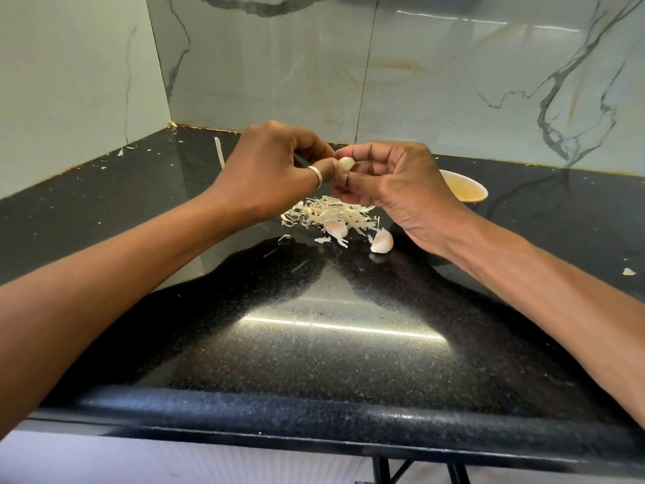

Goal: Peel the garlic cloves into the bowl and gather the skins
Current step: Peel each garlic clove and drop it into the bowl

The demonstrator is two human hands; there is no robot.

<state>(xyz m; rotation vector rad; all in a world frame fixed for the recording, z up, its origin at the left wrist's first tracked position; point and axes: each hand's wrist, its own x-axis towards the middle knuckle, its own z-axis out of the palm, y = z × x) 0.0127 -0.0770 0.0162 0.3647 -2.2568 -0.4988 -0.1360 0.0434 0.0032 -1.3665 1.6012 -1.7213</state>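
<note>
Far left on the black speckled tabletop [314,344], a long pale strip of skin [220,157] lies near the wall, its length running near to far.

Your left hand [275,169], with a silver ring [316,176] on one finger, is raised above the tabletop with its fingers curled. Its fingertips pinch the left side of a pale, peeled-looking garlic clove [345,164]. The clove sits between your two hands, above the pile. Its long axis seems to run from lower left to upper right, though your fingers hide much of it.

Your right hand [394,190] grips the same clove from the right, thumb below and forefinger curled over the top, the other fingers folded in.

Below your hands lies a loose pile of skins [324,216], thin and stringy. A clove still in its skin [336,228] lies half buried at the pile's near edge. Just right of the pile a second unpeeled clove [382,241] rests on the tabletop, its pointed tip aimed far and slightly left, its fat end nearer you.

The bowl [467,185], cream inside, stands behind your right hand, which partly hides it. You cannot tell what it holds.

Well apart at the right edge lies one small scrap of skin [628,271].
</note>
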